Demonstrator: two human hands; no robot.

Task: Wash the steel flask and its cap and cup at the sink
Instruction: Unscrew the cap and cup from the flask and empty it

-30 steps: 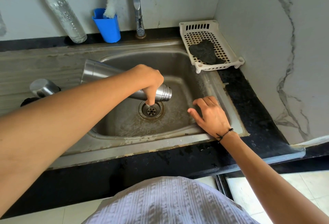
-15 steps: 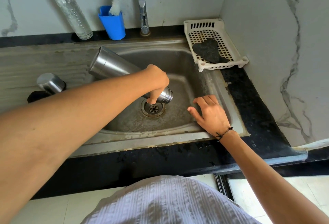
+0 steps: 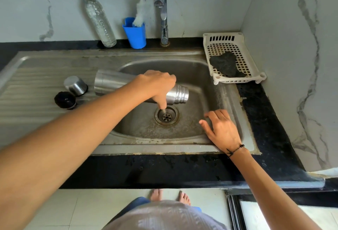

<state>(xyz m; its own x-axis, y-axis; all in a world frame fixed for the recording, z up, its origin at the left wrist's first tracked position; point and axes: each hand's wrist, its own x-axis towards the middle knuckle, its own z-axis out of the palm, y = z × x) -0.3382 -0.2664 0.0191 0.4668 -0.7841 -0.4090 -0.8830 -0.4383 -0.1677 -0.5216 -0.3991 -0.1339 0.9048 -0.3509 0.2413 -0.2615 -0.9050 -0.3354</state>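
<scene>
Flask (image 3: 117,83): one, gripped by left hand (image 3: 159,83), fingers curled round it.
Cup (image 3: 75,85): one.
Cap (image 3: 65,100): one.
Right hand (image 3: 222,131): fingers spread, holding nothing.

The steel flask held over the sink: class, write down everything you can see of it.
The brushed steel flask lies nearly on its side above the stainless sink basin, wide base toward the draining board, narrow threaded neck toward the right over the drain. Its cap is off. The left hand grips it round the shoulder, one finger pointing down at the drain. Nothing else touches it. Its inside is not visible.
</scene>
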